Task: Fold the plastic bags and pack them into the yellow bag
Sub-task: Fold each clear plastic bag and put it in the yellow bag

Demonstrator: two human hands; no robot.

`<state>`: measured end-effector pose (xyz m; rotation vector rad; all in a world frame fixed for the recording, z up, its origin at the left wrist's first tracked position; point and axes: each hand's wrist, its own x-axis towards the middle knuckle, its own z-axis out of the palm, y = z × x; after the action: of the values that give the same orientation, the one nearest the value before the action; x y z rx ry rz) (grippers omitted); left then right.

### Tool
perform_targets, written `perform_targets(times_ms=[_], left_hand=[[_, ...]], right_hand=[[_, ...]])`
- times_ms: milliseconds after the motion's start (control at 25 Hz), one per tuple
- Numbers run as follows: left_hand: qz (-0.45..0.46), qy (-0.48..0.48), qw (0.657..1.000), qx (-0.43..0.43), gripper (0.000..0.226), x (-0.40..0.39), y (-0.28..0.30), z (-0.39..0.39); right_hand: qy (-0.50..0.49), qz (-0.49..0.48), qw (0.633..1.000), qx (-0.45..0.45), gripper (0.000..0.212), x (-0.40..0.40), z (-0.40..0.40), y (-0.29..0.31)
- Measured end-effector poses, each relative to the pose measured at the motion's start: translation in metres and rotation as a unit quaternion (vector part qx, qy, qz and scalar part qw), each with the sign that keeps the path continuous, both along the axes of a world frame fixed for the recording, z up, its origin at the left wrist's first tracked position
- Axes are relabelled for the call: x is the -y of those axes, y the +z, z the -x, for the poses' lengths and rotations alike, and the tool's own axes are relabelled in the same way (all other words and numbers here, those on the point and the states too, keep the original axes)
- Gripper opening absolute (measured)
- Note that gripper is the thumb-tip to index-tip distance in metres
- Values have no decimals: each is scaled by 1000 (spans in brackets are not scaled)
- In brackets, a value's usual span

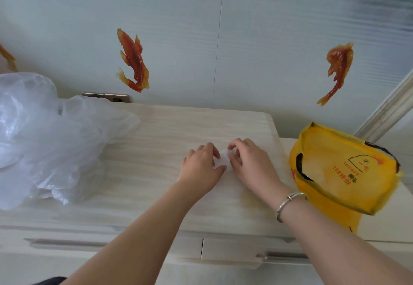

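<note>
Pinching a small white folded bag [223, 161] from both sides, the fingers are curled onto it: the left hand [202, 168] has its thumb and fingertips bent over the packet's left edge, and the right hand [250, 164] curls its fingers round the top and right edge, so only a sliver of white plastic shows between them. The packet lies on the pale wood cabinet top [178, 128], and how many folds it holds cannot be told because the hands cover most of it. The step in hand looks like the last tuck or press of one bag. To do it well, I would keep the packet flat against the wood, squeeze the trapped air out toward an open edge, and crease each fold firmly before letting go, since thin film tends to spring back. One hand should pin the packet while the other tucks the loose end. Just right of the right wrist with its bracelet [288, 204], the yellow bag [342, 173] lies at the cabinet's right edge, its mouth toward the hands, near enough for a short carry. Well apart on the left sits a heap of loose bags [44, 141], clear and crumpled, not yet folded.
</note>
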<state>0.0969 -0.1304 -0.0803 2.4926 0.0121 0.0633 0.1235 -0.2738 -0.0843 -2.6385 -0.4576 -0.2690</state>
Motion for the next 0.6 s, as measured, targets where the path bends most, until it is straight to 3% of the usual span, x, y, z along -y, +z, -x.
perform_targets(times_ms=[160, 400, 520, 600], left_hand=[[-26, 16, 998, -54, 34, 0, 4, 1], [-18, 36, 988, -150, 47, -2, 15, -3], [68, 66, 974, -207, 47, -11, 22, -8], [134, 95, 966, -197, 44, -15, 29, -7]], right_hand=[[2, 41, 999, 24, 17, 1, 0, -2], [-63, 14, 997, -41, 30, -1, -4, -3], [-112, -22, 989, -97, 26, 1, -6, 2], [-116, -97, 981, -125, 18, 0, -5, 8]])
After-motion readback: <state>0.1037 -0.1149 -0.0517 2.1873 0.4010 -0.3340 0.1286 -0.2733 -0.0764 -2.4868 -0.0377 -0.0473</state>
